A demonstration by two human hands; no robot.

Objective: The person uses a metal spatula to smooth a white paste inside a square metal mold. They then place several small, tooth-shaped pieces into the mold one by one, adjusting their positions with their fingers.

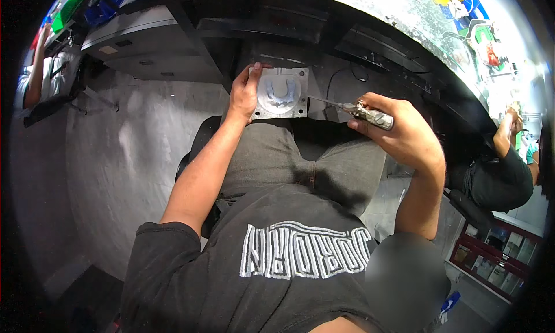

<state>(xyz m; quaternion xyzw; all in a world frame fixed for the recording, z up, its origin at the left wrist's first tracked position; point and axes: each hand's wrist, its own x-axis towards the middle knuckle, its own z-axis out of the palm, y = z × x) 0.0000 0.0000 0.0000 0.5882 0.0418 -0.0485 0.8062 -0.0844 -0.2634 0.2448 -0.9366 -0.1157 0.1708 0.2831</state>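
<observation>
My left hand (245,95) is closed on the left edge of a square metal mould (298,82), its thumb near the top corner. Set in the plate's round recess is a pale bluish U-shaped form (273,96), and holes show at the corners. The mould is held just beyond my lap. To its right, my right hand (407,125) grips a screwdriver (378,118) by its clear, worn handle. The thin shaft points left, its tip at the mould's right edge; whether they touch I cannot tell.
A dark workbench frame (260,32) crosses beyond my hands, with a cluttered bright benchtop (416,26) at upper right. A cable (330,84) hangs beneath it. One person (497,180) sits at the right, another (43,81) at far left. A red-framed cabinet (491,255) stands at lower right.
</observation>
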